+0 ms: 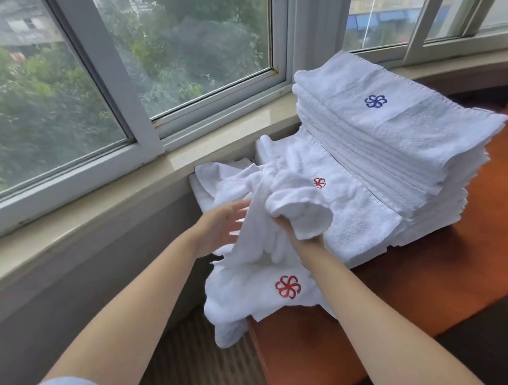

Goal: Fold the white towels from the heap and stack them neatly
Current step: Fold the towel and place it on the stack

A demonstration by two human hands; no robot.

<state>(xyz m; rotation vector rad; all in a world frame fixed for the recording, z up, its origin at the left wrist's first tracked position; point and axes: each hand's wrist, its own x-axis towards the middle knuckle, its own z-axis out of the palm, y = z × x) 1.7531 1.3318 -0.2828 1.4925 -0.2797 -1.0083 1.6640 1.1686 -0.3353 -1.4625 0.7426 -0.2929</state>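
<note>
Beneath the window, an orange table (433,285) carries the folded stack (394,152). From the head camera, the right hand (297,231) clenches a crumpled towel (278,214), which trails down-left, probably loose; the left hand (219,227), fingers spread, sits nearer that hanging end.

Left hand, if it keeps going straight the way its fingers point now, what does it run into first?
Most likely the crumpled white towel that the right hand grips: the left hand is open, its fingers aimed right at the hanging cloth and nearly touching it. Depth is hard to judge here.
</note>
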